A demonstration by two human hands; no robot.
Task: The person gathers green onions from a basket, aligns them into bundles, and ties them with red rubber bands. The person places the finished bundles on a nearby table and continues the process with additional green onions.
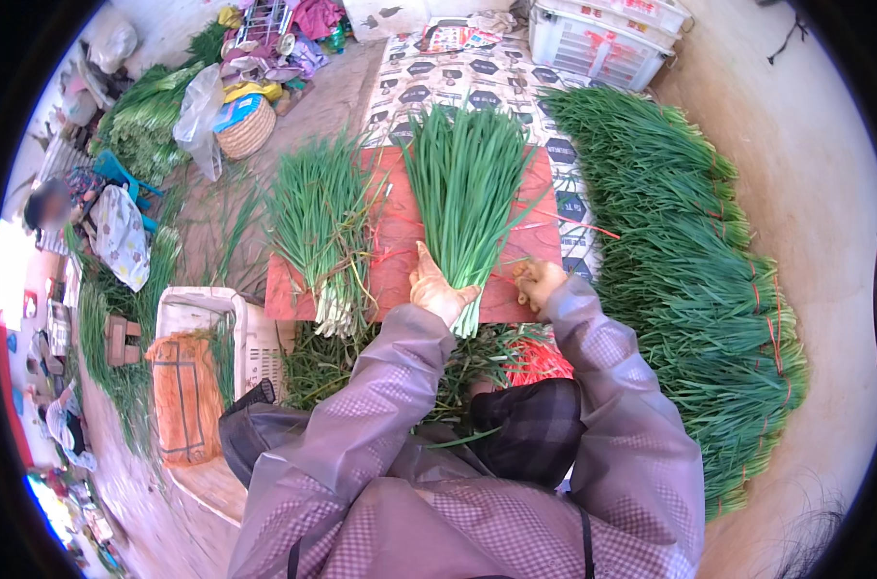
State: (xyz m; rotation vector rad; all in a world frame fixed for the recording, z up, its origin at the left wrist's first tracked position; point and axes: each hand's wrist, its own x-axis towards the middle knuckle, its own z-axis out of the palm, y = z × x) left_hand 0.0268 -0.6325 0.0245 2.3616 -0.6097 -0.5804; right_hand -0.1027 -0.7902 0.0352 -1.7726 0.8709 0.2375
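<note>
My left hand (440,286) grips a bunch of long green leaves, apparently Chinese chives (469,195), around its pale stem end. The bunch lies on a red board (391,239), leaf tips pointing away from me. Just right of the stems, my right hand (538,282) has curled fingers, with a thin red tie string (505,278) running to them from the bunch. Another red string (579,223) trails over the board's right edge. On the left of the board lies a looser pile of chives (322,224) with dry strands among its stems.
Tied bunches (670,253) line the right wall. White plastic crates (601,43) stand behind. At left is a white crate (254,347) with an orange mesh sack (185,405). Red strings (539,362) lie below the board. A person (83,195) sits far left near a woven basket (246,130).
</note>
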